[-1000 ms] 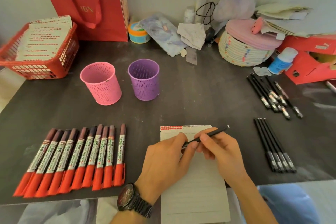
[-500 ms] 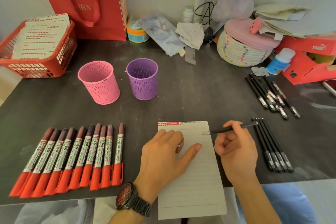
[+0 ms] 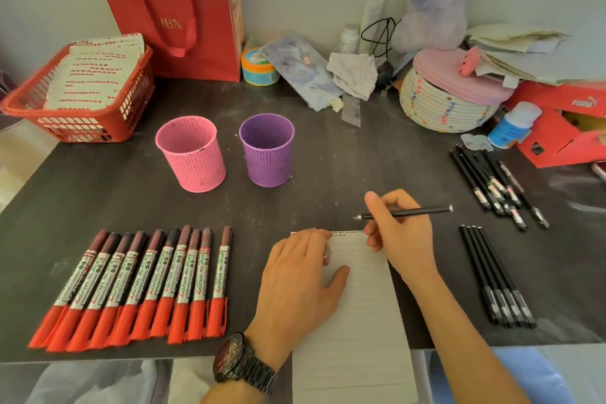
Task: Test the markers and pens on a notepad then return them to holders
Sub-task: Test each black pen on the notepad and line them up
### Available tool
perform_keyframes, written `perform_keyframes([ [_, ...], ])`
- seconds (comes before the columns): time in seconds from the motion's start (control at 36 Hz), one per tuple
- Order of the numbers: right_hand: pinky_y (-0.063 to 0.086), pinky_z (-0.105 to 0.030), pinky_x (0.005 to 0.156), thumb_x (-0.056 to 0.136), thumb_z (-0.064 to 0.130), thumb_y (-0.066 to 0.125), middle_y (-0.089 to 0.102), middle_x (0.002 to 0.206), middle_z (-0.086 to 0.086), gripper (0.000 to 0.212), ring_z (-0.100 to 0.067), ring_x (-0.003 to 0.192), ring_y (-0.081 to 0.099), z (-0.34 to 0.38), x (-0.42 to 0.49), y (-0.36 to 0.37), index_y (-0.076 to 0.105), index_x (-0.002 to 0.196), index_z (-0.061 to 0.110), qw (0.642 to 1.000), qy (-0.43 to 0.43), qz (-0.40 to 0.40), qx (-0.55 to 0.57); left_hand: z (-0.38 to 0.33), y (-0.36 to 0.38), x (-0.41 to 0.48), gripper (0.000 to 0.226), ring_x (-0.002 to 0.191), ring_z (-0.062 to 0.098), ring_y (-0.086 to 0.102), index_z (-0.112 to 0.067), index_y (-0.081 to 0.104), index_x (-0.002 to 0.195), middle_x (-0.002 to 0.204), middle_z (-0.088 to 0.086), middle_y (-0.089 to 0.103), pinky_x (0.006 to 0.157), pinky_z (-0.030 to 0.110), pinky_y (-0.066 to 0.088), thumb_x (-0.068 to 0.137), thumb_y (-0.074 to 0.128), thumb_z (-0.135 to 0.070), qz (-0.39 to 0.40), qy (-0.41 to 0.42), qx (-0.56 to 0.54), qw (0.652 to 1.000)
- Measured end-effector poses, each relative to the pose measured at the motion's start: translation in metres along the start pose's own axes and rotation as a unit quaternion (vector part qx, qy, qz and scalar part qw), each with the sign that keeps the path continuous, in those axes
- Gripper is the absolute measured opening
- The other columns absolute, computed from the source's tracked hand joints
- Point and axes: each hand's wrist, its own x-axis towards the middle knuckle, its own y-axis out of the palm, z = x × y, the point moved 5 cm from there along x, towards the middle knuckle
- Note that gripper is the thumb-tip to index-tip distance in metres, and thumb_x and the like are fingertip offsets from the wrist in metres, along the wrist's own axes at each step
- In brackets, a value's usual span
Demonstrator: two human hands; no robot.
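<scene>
A row of markers (image 3: 131, 285) lay at the left of the table (image 3: 344, 167), with 2 holders behind them, a pink holder (image 3: 191, 154) and a purple holder (image 3: 267, 149). The left hand (image 3: 301, 282) rested on the notepad (image 3: 360, 321), fingers bent at its top edge; whether they held anything could not be told. The right hand (image 3: 400, 233) pinched 1 black pen (image 3: 423, 211) over the notepad's top right corner, tip pointing left. Spare pens (image 3: 495, 275) lay farther right.

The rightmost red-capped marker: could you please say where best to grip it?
Probably from above, pinching the rightmost marker near its dark far end: it lies flat, its right side is free, and a gap separates it from its neighbour there.
</scene>
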Motion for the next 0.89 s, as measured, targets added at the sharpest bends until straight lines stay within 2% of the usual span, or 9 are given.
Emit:
perform_keyframes([
  [0.14, 0.048, -0.015, 0.051, 0.092, 0.039, 0.071, 0.064, 0.052, 0.0, 0.031, -0.01, 0.043, 0.059, -0.01, -0.001, 0.003, 0.06, 0.068, 0.024, 0.998, -0.033, -0.027, -0.051, -0.001, 0.0, 0.001, 0.035, 0.114, 0.004, 0.051, -0.036, 0.027, 0.084, 0.115, -0.02, 0.06, 0.094, 0.023, 0.035, 0.086, 0.059, -0.051, -0.003, 0.013, -0.006, 1.0],
  [0.28, 0.047, -0.011, 0.054, 0.091, 0.036, 0.073, 0.063, 0.051, 0.005, 0.03, -0.004, 0.045, 0.06, -0.017, 0.002, 0.001, 0.062, 0.067, 0.021, 0.995, -0.038, -0.035, -0.087, -0.001, 0.002, 0.004, 0.038, 0.116, 0.003, 0.05, -0.04, 0.022, 0.085, 0.113, -0.021, 0.061, 0.096, 0.021, 0.033, 0.086, 0.059, -0.052, 0.012, 0.013, -0.013, 1.0],
  [0.42, 0.046, -0.011, 0.053, 0.089, 0.025, 0.07, 0.061, 0.049, 0.001, 0.029, -0.003, 0.043, 0.057, -0.023, 0.003, 0.002, 0.056, 0.064, 0.021, 0.994, -0.026, -0.044, -0.099, 0.0, 0.003, 0.003, 0.037, 0.117, 0.0, 0.046, -0.04, 0.025, 0.085, 0.111, -0.022, 0.06, 0.097, 0.015, 0.024, 0.086, 0.06, -0.053, 0.025, 0.008, -0.014, 1.0],
  [0.53, 0.044, -0.008, 0.052, 0.085, 0.019, 0.067, 0.06, 0.047, -0.001, 0.029, -0.002, 0.041, 0.055, -0.024, 0.003, 0.002, 0.052, 0.06, 0.02, 0.992, -0.026, -0.052, -0.108, 0.0, 0.003, 0.003, 0.036, 0.114, 0.0, 0.047, -0.039, 0.025, 0.083, 0.112, -0.022, 0.06, 0.096, 0.015, 0.024, 0.086, 0.059, -0.053, 0.023, 0.007, -0.015, 1.0],
  [0.67, 0.044, -0.007, 0.053, 0.086, 0.015, 0.067, 0.061, 0.049, -0.003, 0.028, 0.0, 0.042, 0.057, -0.024, 0.002, 0.002, 0.054, 0.062, 0.014, 0.991, -0.032, -0.055, -0.119, 0.001, 0.005, 0.003, 0.034, 0.115, -0.001, 0.045, -0.037, 0.031, 0.081, 0.114, -0.023, 0.06, 0.095, 0.014, 0.023, 0.086, 0.061, -0.053, 0.027, 0.001, -0.01, 1.0],
  [0.89, 0.045, -0.008, 0.052, 0.086, 0.013, 0.067, 0.062, 0.05, -0.004, 0.027, -0.001, 0.043, 0.06, -0.022, 0.003, 0.004, 0.054, 0.062, 0.014, 0.989, -0.039, -0.054, -0.13, 0.0, 0.002, 0.003, 0.034, 0.116, 0.002, 0.048, -0.036, 0.029, 0.081, 0.116, -0.021, 0.061, 0.096, 0.015, 0.024, 0.086, 0.06, -0.05, 0.024, 0.005, -0.021, 0.999],
])
